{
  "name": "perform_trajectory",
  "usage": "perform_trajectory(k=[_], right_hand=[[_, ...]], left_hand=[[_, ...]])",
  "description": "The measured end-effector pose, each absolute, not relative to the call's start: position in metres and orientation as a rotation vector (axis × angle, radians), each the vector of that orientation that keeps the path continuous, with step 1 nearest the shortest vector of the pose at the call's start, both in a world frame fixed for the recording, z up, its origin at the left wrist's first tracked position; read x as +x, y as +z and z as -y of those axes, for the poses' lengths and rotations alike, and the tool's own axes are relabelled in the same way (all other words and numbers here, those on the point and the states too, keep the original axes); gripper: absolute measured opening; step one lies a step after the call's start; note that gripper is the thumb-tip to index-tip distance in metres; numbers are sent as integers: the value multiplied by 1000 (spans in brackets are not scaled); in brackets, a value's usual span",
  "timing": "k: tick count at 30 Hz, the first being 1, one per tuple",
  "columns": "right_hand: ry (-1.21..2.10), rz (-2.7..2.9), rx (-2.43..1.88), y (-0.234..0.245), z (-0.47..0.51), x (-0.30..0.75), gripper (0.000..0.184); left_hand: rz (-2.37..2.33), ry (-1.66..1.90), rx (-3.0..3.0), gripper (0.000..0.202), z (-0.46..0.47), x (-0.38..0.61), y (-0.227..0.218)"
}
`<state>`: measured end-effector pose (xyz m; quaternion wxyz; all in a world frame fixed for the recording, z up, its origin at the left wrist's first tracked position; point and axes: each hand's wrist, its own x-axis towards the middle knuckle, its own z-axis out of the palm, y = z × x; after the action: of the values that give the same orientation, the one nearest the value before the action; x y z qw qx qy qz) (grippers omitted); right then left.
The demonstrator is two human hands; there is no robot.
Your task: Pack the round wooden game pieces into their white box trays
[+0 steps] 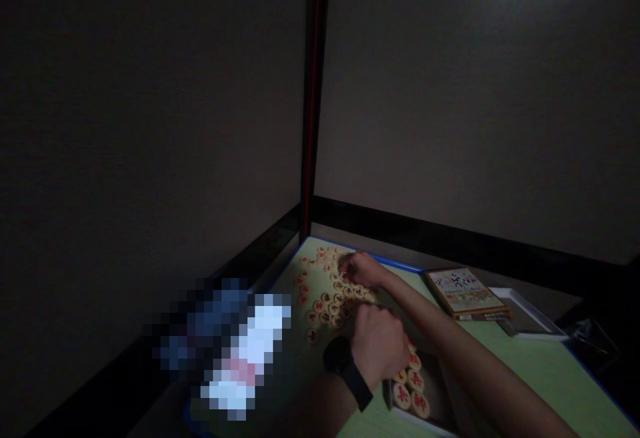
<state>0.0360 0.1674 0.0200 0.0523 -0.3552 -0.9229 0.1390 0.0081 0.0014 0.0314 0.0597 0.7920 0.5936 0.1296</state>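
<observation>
Red-lettered discs (415,379), five visible in one box (443,395), others loose near two curled hands (381,345) (363,269), grip unclear.

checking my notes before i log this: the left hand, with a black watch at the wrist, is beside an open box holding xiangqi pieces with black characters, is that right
Not quite: the head view shows red characters on the xiangqi pieces visible in the open box. The left hand, with a black watch at the wrist, is beside it.
</observation>
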Motion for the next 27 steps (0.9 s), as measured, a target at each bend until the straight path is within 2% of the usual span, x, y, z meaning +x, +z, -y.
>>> perform_trajectory(k=[9,20,27], right_hand=[[462,2909,-1010,37,-148,46,29],[291,3023,-923,50,-122,40,23],[157,2872,-1159,64,-164,40,24]], left_hand=[[-1734,363,2431,35,3,9,40],[-1814,429,2407,32,4,7,46],[-1750,399,2367,30,1,9,41]])
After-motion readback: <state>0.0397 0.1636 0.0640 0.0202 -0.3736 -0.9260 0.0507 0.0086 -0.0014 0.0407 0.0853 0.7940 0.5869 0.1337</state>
